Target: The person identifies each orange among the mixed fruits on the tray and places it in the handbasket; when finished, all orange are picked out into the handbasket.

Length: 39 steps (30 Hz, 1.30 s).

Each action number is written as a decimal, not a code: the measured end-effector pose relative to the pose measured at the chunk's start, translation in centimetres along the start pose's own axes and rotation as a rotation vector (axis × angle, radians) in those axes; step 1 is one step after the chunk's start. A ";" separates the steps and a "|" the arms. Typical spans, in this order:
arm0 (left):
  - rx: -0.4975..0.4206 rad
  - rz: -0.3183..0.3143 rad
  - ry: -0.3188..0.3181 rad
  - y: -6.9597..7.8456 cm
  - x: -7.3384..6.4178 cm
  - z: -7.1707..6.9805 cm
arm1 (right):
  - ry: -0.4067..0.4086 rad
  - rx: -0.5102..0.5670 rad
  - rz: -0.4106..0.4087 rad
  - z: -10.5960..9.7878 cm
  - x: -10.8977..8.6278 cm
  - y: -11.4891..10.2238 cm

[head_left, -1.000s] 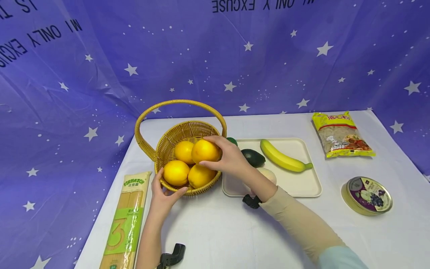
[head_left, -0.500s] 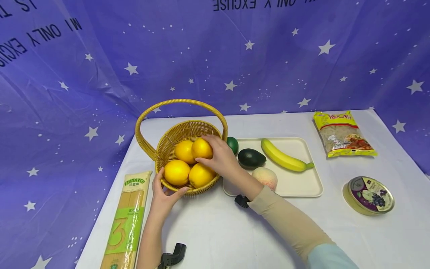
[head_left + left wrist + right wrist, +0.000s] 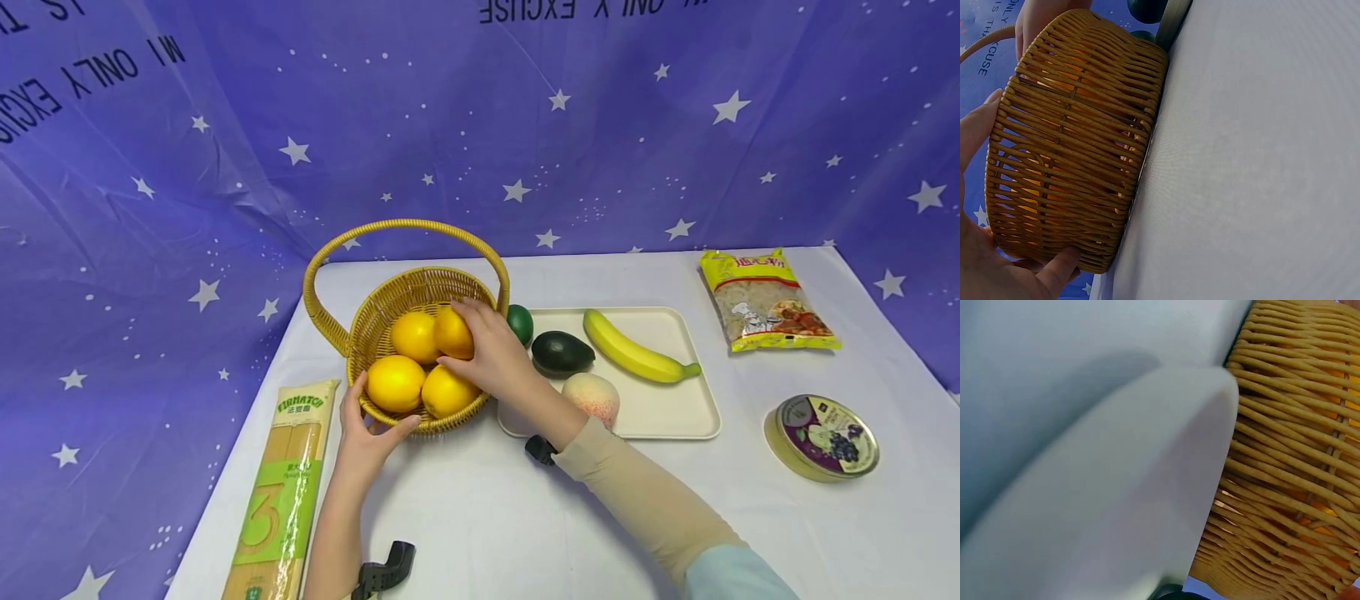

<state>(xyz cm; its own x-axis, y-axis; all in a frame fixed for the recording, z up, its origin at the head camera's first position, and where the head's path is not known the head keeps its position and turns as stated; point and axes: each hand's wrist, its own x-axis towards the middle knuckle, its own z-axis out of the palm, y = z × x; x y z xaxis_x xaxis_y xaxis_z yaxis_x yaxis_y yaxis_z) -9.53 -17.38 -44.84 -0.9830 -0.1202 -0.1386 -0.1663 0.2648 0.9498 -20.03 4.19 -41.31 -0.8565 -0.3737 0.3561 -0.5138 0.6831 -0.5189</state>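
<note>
A round wicker basket with a tall handle stands at the left of the white table. Inside it lie several yellow-orange oranges. My right hand reaches over the basket's right rim and holds one orange among the others, its fingers over the far side and thumb toward me. At the front left, my left hand grips the basket, fingers and thumb spread along its rim. In the left wrist view, the left hand's fingertips press the woven wall. The basket wall fills the right wrist view's right side.
Right of the basket, a cream tray carries a banana, an avocado, a green fruit and a peach. A spaghetti pack lies left. A yellow pasta bag and a round tin lie right.
My right hand has moved slightly left and down, lowering its orange among the others in the basket. More of the peach, avocado and green fruit shows. My left hand stays on the basket.
</note>
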 end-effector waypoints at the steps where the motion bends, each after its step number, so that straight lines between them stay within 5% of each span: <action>1: 0.001 -0.001 0.000 0.0 0.0 0.0 | 0.000 -0.001 0.000 0.0 -0.1 0.0; 21: 0.002 -0.001 -0.008 -0.1 0.3 0.2 | 0.008 -0.006 -0.027 -1.1 -1.2 0.2; 39: 0.020 -0.003 0.002 0.2 0.7 -0.4 | 0.201 0.026 -0.051 -8.1 -5.6 0.6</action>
